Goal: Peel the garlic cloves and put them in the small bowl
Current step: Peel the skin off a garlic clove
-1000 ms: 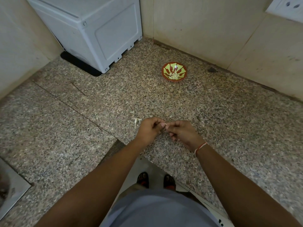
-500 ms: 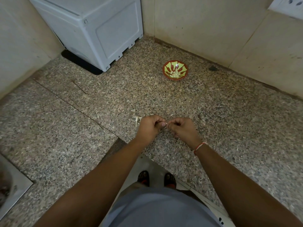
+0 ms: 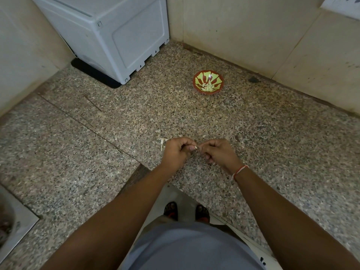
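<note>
A small red and green bowl point(image 3: 208, 82) stands on the granite counter near the back wall, with several pale peeled cloves in its bottom. Well in front of it, my left hand point(image 3: 176, 152) and my right hand point(image 3: 218, 152) meet above the counter, fingertips together. Both pinch a small garlic clove point(image 3: 195, 147), of which only a pale tip shows between the fingers. A scrap of white garlic peel point(image 3: 162, 142) lies on the counter just left of my left hand.
A large white appliance point(image 3: 109, 34) fills the back left corner. Tiled walls close the counter at the back and left. A steel sink edge point(image 3: 17, 225) shows at the lower left. The counter's front edge runs just below my wrists.
My hands stay joined on the clove, with only small finger shifts. The view has tilted slightly, so the bowl sits a little higher.
</note>
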